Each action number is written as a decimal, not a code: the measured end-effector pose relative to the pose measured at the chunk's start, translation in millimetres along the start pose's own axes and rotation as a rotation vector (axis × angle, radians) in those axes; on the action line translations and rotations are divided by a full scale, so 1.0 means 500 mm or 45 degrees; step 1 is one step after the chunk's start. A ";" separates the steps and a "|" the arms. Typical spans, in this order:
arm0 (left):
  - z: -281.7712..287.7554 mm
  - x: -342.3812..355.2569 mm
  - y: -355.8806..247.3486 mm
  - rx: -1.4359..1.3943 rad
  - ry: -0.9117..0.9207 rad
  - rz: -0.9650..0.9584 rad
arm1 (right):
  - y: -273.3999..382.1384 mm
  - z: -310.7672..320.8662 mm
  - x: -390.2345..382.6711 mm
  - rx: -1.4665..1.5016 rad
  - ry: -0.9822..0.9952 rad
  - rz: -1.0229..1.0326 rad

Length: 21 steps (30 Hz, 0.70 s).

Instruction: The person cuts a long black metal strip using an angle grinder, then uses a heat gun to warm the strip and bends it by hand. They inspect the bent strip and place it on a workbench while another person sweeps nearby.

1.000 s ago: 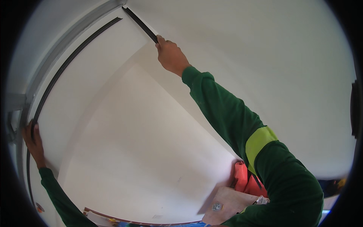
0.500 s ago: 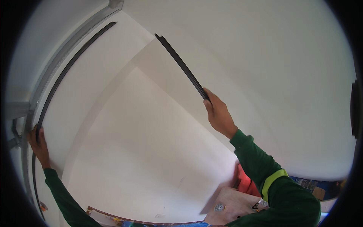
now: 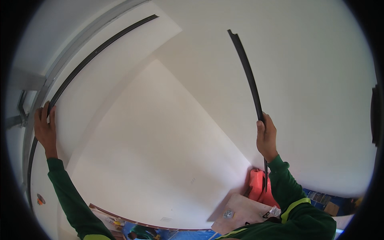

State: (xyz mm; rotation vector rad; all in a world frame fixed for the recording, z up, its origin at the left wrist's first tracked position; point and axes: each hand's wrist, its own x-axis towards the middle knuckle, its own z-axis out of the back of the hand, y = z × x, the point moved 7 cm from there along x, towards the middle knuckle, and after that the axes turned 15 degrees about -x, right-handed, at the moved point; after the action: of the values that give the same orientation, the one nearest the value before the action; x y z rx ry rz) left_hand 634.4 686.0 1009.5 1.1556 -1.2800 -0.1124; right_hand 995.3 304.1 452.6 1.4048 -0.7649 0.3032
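My left hand (image 3: 47, 130) is closed around a long, thin black strip (image 3: 95, 52). The strip reaches up beside a grey metal frame and looks curved in this view. Below the hand, it carries on down along the white wall. On the other side, my right hand (image 3: 267, 138) grips a second black strip (image 3: 249, 76) near its middle. That one stands nearly upright, leaning a little left, with a notched upper end. Its lower end hangs beneath my hand in front of a red object. Whether the left strip touches the wall, I cannot tell.
The grey metal frame (image 3: 60, 64) runs along the left, with a bent metal handle (image 3: 22, 102) beside it. Low down are a red object (image 3: 256, 182), a pale board (image 3: 236, 218) with small items on it, and blue packages (image 3: 320, 195). A person (image 3: 141, 231) shows at the bottom edge.
My right hand has moved right and down, turning its strip from a slant to nearly upright. My left hand sits higher in the picture, still on its strip. The view has shifted.
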 end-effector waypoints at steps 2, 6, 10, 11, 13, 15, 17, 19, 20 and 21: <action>0.051 0.000 -0.032 0.028 0.049 0.060 | 0.006 0.011 -0.014 0.026 0.003 -0.032; 0.141 -0.055 -0.131 -0.015 0.194 0.338 | 0.012 0.005 -0.046 -0.033 0.056 -0.074; 0.247 -0.158 -0.270 -0.165 0.225 0.565 | 0.020 -0.007 -0.084 -0.054 0.133 -0.051; 0.264 -0.191 -0.300 -0.245 0.260 0.705 | 0.027 -0.008 -0.088 -0.062 0.128 -0.024; 0.283 -0.236 -0.368 -0.452 0.279 0.848 | 0.025 -0.014 -0.092 -0.052 0.176 -0.050; 0.285 -0.291 -0.428 -0.694 0.335 1.069 | 0.016 -0.030 -0.096 -0.012 0.310 -0.149; 0.278 -0.335 -0.482 -0.847 0.462 1.175 | 0.021 -0.047 -0.105 -0.045 0.412 -0.110; 0.260 -0.370 -0.536 -1.079 0.473 1.182 | 0.031 -0.068 -0.130 -0.036 0.500 -0.085; 0.250 -0.397 -0.564 -1.248 0.475 1.286 | 0.038 -0.083 -0.148 -0.012 0.532 -0.086; 0.238 -0.420 -0.591 -1.316 0.479 1.312 | 0.036 -0.092 -0.168 -0.035 0.580 -0.161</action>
State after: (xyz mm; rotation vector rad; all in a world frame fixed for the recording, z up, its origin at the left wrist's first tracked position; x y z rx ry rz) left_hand 616.2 606.5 636.9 -0.4006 -1.0912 0.1913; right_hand 936.8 371.6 413.4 1.2871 -0.3038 0.4906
